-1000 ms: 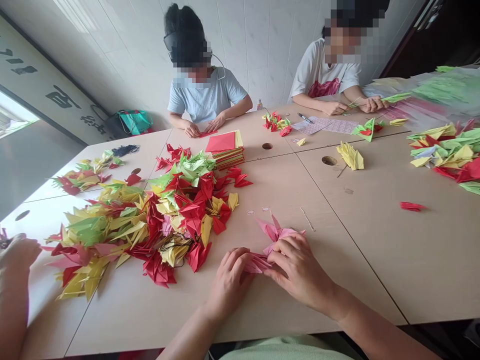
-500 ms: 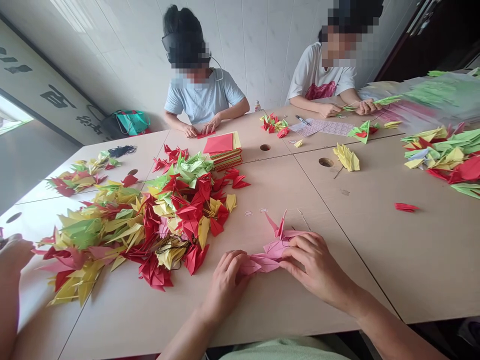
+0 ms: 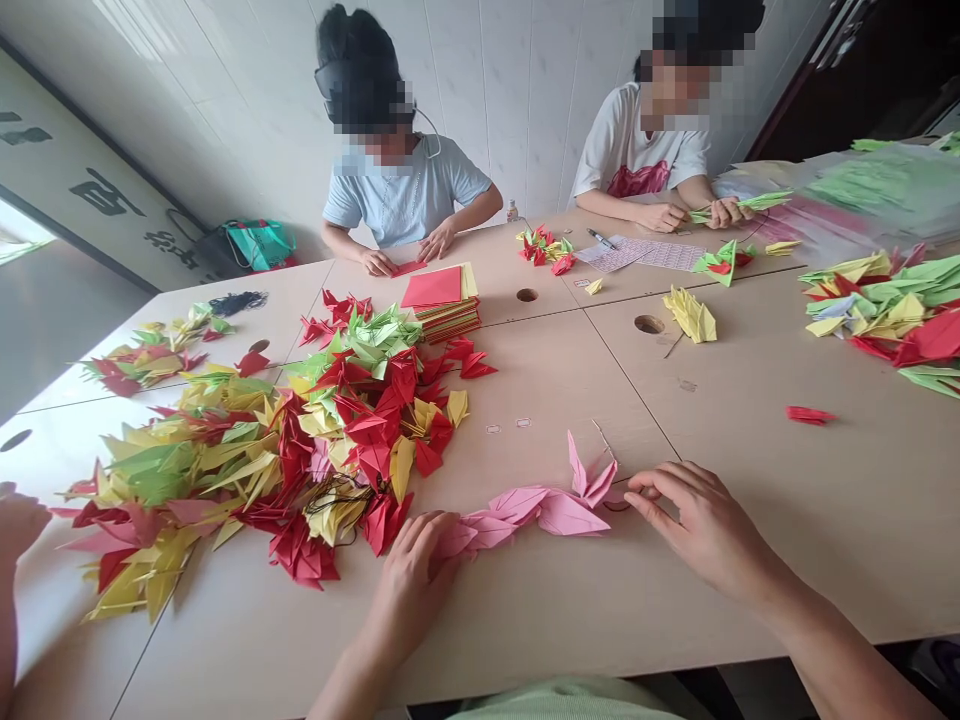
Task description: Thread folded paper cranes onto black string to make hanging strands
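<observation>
A row of pink folded paper pieces (image 3: 517,508) lies along the table in front of me, its right end spreading into upright points. My left hand (image 3: 421,560) is closed round the left end of this row. Just right of the row, my right hand (image 3: 686,515) has thumb and index finger pressed together near a thin dark string; what they pinch is too small to make out. A thin light cord (image 3: 604,440) stands out behind the pink points.
A big heap of red, yellow and green folded papers (image 3: 247,450) covers the left. Behind it is a stack of square paper (image 3: 442,300). Two people sit opposite. Another person's hand (image 3: 19,525) shows at the left edge. More folded papers (image 3: 900,310) lie at the right.
My right hand has come off the pink papers and moved right. The pink row is now stretched out longer, and my left hand has shifted left with its end.
</observation>
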The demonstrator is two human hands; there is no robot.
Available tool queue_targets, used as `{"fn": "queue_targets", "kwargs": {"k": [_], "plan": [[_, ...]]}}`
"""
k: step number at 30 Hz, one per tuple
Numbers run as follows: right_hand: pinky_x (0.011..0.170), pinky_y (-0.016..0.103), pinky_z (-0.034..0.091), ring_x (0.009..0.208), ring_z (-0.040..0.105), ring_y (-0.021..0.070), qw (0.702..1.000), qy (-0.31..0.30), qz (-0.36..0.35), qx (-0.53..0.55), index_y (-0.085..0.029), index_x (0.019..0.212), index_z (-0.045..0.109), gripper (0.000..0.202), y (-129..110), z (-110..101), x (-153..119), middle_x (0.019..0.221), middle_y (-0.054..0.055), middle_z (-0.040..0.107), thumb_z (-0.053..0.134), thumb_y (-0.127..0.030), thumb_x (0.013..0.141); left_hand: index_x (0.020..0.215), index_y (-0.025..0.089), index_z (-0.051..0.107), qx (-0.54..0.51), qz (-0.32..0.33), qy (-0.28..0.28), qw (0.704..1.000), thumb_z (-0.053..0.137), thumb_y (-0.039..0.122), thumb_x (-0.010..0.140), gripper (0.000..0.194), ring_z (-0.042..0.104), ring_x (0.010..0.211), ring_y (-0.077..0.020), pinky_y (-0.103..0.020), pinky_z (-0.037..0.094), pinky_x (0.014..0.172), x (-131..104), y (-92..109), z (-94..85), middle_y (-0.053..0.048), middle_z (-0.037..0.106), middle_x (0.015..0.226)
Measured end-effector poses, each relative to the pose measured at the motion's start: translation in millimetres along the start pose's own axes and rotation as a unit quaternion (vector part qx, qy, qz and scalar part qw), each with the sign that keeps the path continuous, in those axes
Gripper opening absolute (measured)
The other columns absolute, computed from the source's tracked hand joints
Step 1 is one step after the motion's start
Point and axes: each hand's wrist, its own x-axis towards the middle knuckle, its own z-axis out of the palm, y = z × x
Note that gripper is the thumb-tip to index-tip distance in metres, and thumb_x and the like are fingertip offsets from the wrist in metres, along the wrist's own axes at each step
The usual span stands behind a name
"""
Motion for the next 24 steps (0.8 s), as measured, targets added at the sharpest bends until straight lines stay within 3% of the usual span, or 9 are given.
{"fn": "queue_targets", "kwargs": {"k": [7,12,15,20,24], "plan": [[0.064,0.032,0.051,0.07,0.064,0.018,0.998,-0.023,0.054,0.016,-0.024,0.094,0.057,0.015,7.8,2.3,-14.8,0.084,0.003,0.067,0.05,-0.037,0.089,0.111,0.022,0.056,0.008,0.004,0.007,1.0,0.055,0.021,0.085,0.025,0.062,0.097,-0.0211,-0.034,0.054,0.081,-2.2,-8.4,-5.3,-0.007,0.066,0.104],[0.062,0.031,0.05,0.075,0.062,0.0186,0.998,-0.058,0.023,0.024,-0.025,0.083,0.059,0.018,9.1,-3.3,-20.7,0.078,0.001,0.066,0.045,-0.03,0.092,0.109,0.022,0.057,0.003,0.012,0.014,1.0,0.053,0.019,0.086,0.024,0.063,0.095,-0.0199,-0.032,0.055,0.08,-1.7,-8.6,-8.3,-0.006,0.066,0.103],[0.066,0.032,0.052,0.08,0.063,0.0189,0.999,-0.048,0.016,0.015,-0.025,0.09,0.061,0.017,10.0,-3.9,-21.8,0.085,0.003,0.066,0.047,-0.033,0.092,0.112,0.022,0.056,0.008,0.023,0.015,1.0,0.057,0.025,0.085,0.027,0.062,0.1,-0.0211,-0.034,0.054,0.083,-2.7,-5.0,-9.3,-0.007,0.065,0.107],[0.079,0.034,0.053,0.099,0.06,0.0217,1.0,-0.017,-0.002,-0.015,-0.026,0.115,0.058,0.028,3.5,-1.8,-13.4,0.11,0.008,0.058,0.052,-0.036,0.09,0.122,0.023,0.05,0.038,0.069,0.014,0.997,0.063,0.03,0.082,0.043,0.048,0.121,-0.0272,-0.045,0.048,0.096,3.0,19.9,-8.2,-0.01,0.059,0.123],[0.089,0.041,0.049,0.11,0.054,0.0237,0.998,-0.042,-0.049,-0.014,-0.026,0.113,0.059,0.027,-7.6,0.3,2.9,0.12,0.007,0.057,0.049,-0.019,0.089,0.129,0.021,0.043,0.025,0.113,-0.055,0.992,0.061,0.04,0.083,0.053,0.042,0.127,-0.0289,-0.049,0.043,0.1,25.5,52.2,0.6,-0.011,0.056,0.129]]}}
